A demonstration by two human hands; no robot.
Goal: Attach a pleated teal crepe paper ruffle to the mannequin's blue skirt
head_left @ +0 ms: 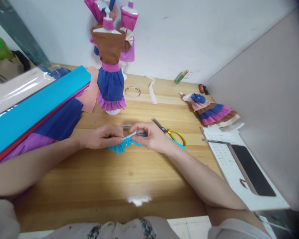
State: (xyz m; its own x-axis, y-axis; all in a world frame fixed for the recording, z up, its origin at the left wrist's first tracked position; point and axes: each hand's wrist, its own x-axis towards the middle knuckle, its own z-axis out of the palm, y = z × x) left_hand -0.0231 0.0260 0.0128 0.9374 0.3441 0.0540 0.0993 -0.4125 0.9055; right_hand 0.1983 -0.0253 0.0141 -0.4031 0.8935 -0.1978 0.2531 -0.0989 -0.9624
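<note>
Both hands meet over the middle of the wooden table. My left hand (pixel 107 136) is closed on the left part of a strip of turquoise crepe paper (pixel 121 146), which hangs in gathered ruffles below the fingers. Thumb and fingers of my right hand (pixel 149 135) pinch the same strip farther right, along with a narrow white band at its upper edge. The strip's flat tail passes under the right wrist. Just beyond that hand lie scissors (pixel 173 132) with yellow handles, blades pointing away to the left.
A small dress form (pixel 111 63) in brown, blue and purple stands ahead, others behind it. Rolled turquoise crepe paper (pixel 42 106) and coloured sheets lie left. A tape ring (pixel 133 91) and a pale strip (pixel 152 91) lie beyond. At right are a layered paper dress (pixel 211 111) and a phone (pixel 252 170).
</note>
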